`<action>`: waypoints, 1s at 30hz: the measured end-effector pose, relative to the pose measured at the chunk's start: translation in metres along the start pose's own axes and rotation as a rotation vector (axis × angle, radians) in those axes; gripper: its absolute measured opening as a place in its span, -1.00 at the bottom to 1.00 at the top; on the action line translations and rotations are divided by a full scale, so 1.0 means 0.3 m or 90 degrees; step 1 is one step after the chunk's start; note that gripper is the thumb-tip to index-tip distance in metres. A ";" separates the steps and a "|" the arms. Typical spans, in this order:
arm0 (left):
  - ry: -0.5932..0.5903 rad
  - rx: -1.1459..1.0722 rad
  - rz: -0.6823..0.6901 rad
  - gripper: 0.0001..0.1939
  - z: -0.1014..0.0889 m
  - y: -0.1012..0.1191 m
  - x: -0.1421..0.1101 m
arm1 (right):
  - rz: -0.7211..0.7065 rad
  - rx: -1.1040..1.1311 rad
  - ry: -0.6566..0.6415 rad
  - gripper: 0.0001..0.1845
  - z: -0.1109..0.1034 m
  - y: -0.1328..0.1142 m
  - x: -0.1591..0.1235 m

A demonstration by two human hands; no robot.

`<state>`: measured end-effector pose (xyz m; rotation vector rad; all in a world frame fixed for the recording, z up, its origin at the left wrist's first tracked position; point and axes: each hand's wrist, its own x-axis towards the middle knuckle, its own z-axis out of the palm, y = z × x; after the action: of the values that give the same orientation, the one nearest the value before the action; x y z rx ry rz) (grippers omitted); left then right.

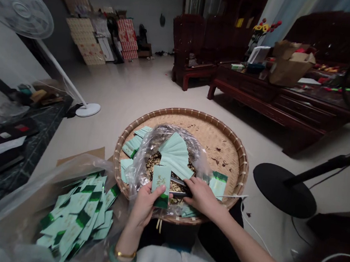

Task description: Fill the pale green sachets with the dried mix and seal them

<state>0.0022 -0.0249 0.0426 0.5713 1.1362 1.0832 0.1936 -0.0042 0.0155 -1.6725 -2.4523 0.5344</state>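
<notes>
- Open room: the far half of the round woven bamboo tray (pixel 187 116) shows bare weave (pixel 215 138) with scattered leaf bits. Past its rim, the tiled floor (pixel 129 87) runs well away. On the right, the black fan base (pixel 284 190) stands apart from the tray.
- Left edge: a clear plastic sheet (pixel 15 209) holding a heap of green-banded packets (pixel 77 216) lies just beside the tray, over cardboard (pixel 82 156). Further left is a dark marble-topped bench (pixel 39 129).
- Left hand (pixel 143 209): its fingers (pixel 154 192) and thumb are together, clamped on a pale green packet (pixel 161 182) held above the tray's near side.
- Packet: it stands nearly upright, its long axis pointing away from the person. It has gold print on its face and a dark green band at the lower end.
- Right hand (pixel 203 198): its fingers (pixel 191 185) close on a two-armed metal tool (pixel 179 189), which points left toward the packet.
- Between the hands: a clear plastic bag (pixel 145 165) lies in the tray, holding dried tea leaves (pixel 169 179) and a fan of pale green packets (pixel 175 154).
- Loose packets (pixel 133 145) also lie on the tray at the bag's left.
</notes>
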 end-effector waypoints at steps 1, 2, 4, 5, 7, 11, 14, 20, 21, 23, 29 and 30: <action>0.006 0.005 0.001 -0.49 -0.005 -0.001 0.000 | -0.003 0.034 0.001 -0.58 -0.006 0.012 0.004; 0.013 0.008 0.004 -0.48 -0.012 -0.001 0.000 | -0.006 0.077 0.006 -0.59 -0.017 0.028 0.007; 0.022 0.012 0.009 -0.48 -0.025 -0.001 0.002 | 0.000 0.178 0.033 -0.57 -0.052 0.063 0.007; 0.024 0.016 0.012 -0.48 -0.029 -0.001 0.003 | 0.012 0.231 0.052 -0.55 -0.073 0.078 0.006; 0.020 0.032 0.015 -0.49 -0.030 -0.004 0.004 | 0.054 0.341 0.073 -0.50 -0.120 0.094 0.002; -0.020 0.097 0.018 -0.54 -0.005 -0.016 -0.001 | 0.074 0.466 -0.015 -0.44 -0.193 0.055 0.008; -0.046 0.140 0.031 -0.57 0.015 -0.021 -0.010 | 0.033 0.470 -0.050 -0.51 -0.215 0.002 0.026; -0.041 0.151 0.037 -0.56 0.008 -0.019 -0.010 | -0.007 0.422 -0.007 -0.68 -0.198 -0.025 0.054; -0.038 0.141 0.034 -0.56 0.004 -0.021 -0.007 | 0.000 0.423 0.002 -0.67 -0.193 -0.022 0.055; -0.026 0.130 0.027 -0.55 -0.002 -0.026 -0.002 | 0.034 0.447 0.006 -0.62 -0.183 -0.014 0.055; -0.015 0.125 0.027 -0.55 -0.006 -0.034 0.002 | 0.108 0.634 -0.092 -0.43 -0.166 0.019 0.045; -0.017 0.121 0.030 -0.55 -0.006 -0.035 0.002 | 0.110 0.647 -0.099 -0.42 -0.165 0.023 0.042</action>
<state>0.0046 -0.0290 0.0329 0.7624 1.2159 1.0109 0.2096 0.0204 0.0579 -1.3711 -1.5714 1.6176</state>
